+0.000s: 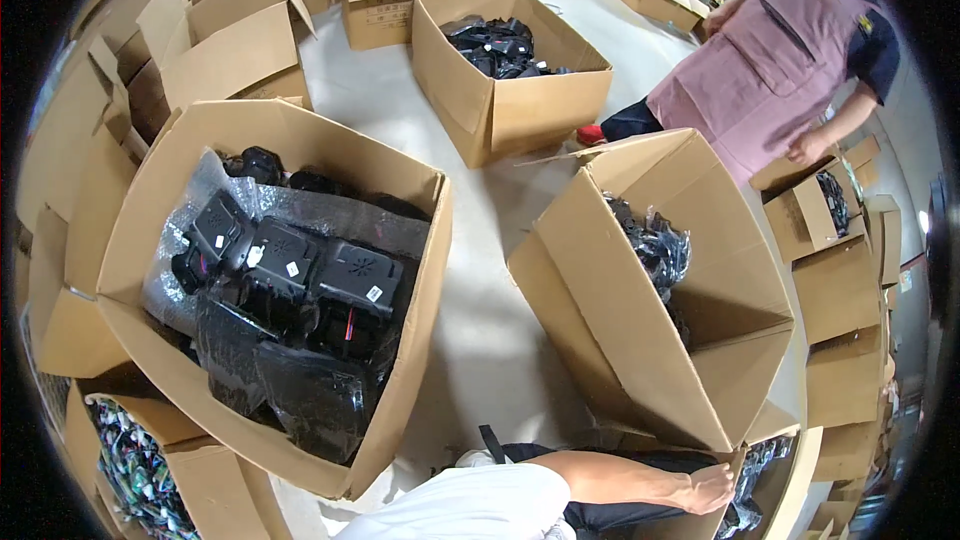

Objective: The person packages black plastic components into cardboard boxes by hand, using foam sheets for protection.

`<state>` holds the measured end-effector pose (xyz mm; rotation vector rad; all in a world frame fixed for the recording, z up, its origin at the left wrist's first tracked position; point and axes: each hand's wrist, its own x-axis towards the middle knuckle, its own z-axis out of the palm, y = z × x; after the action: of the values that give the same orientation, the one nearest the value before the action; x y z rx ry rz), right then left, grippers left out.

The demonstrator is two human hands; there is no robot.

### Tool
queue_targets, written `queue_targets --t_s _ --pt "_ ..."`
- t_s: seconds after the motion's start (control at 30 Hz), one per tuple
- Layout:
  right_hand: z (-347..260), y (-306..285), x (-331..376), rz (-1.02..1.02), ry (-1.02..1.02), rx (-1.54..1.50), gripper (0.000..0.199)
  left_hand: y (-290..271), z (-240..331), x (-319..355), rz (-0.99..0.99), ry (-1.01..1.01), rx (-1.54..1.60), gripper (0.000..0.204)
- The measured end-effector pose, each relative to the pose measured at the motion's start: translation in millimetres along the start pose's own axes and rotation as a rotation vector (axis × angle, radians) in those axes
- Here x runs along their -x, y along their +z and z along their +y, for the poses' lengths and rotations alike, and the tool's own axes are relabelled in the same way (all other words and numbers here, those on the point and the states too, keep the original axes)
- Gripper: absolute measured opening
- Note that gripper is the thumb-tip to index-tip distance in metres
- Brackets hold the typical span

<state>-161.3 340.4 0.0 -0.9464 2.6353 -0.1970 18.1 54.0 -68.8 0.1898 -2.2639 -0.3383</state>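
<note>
My right hand [712,488] reaches out at the lower right, its fingers curled closed beside the edge of a low cardboard box [800,485]. Clear-wrapped dark parts [757,475] lie in that box, right by the hand. What the fingers hold, if anything, is hidden. My left hand is out of view. Just beyond the right hand stands a tall carton [620,330] with bagged black parts [655,245] in it. On the left, a big open carton [400,440] holds black plastic housings [357,278], bubble wrap [180,280] and dark film-wrapped pieces [315,390].
A person in a pink apron [750,50] stands at the upper right. Another open carton [545,105] with black parts sits further off. Stacked cardboard boxes line both sides. At the lower left, a box [225,485] is full of small mixed-colour pieces [135,460].
</note>
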Motion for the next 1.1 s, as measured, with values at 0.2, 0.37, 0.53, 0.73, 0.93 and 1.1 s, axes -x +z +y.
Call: queue_targets --t_s 0.2,0.37,0.53,0.73,0.93,1.1 --pt "4.3 4.9 -8.3 -0.029 0.046 0.01 0.058 -8.6 -3.6 4.1 -0.098 -0.073 0.152 0.038" --pt "-6.1 2.7 5.1 -0.027 0.03 -0.014 0.054 -22.1 -1.9 -0.4 -0.105 -0.055 0.17 0.035" --pt "-40.1 -2.8 21.0 -0.035 0.002 -0.041 0.05 -26.9 -1.7 1.8 -0.08 -0.037 0.151 0.033" --pt "-85.6 -9.7 42.7 -0.022 -0.028 -0.094 0.046 -33.2 -0.5 0.6 -0.096 -0.058 0.164 0.029" --pt "-92.0 -12.3 46.3 -0.03 0.02 -0.136 0.044 -33.3 1.5 0.4 -0.092 -0.08 0.203 0.025" --pt "-91.0 -12.4 44.7 -0.022 0.005 -0.105 0.044 -31.2 1.1 1.3 -0.074 -0.086 0.213 0.023"
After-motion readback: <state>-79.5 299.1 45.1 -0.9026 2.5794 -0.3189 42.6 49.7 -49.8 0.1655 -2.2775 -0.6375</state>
